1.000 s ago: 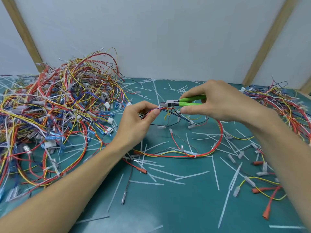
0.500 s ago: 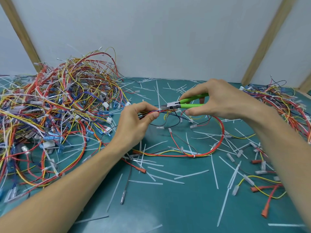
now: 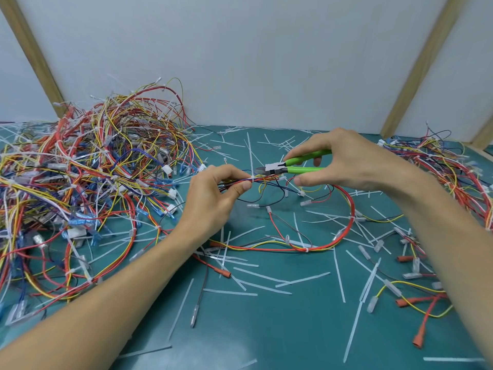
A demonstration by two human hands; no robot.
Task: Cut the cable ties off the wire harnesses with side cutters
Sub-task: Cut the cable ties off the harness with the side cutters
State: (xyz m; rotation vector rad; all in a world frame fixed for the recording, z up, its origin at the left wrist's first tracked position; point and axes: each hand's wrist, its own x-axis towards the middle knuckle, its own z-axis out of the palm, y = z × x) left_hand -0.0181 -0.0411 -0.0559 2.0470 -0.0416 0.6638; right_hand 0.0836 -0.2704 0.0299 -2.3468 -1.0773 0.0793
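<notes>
My left hand (image 3: 216, 198) pinches a thin bundle of red, yellow and black wires, the harness (image 3: 344, 209), which loops down onto the green mat. A white cable tie (image 3: 252, 166) sticks up from the bundle just right of my left thumb. My right hand (image 3: 344, 161) grips the green-handled side cutters (image 3: 290, 166). Their grey jaws point left and sit just above the bundle, a little right of the tie, slightly parted.
A big tangled pile of harnesses (image 3: 93, 182) fills the left of the mat (image 3: 266, 329). A smaller pile (image 3: 448, 169) lies at the right edge. Cut white tie strips (image 3: 266, 287) and loose terminals litter the mat. White wall panels with wooden posts stand behind.
The cutters have shifted slightly right and up from the bundle and their handles have spread. My left hand keeps its pinch on the wires.
</notes>
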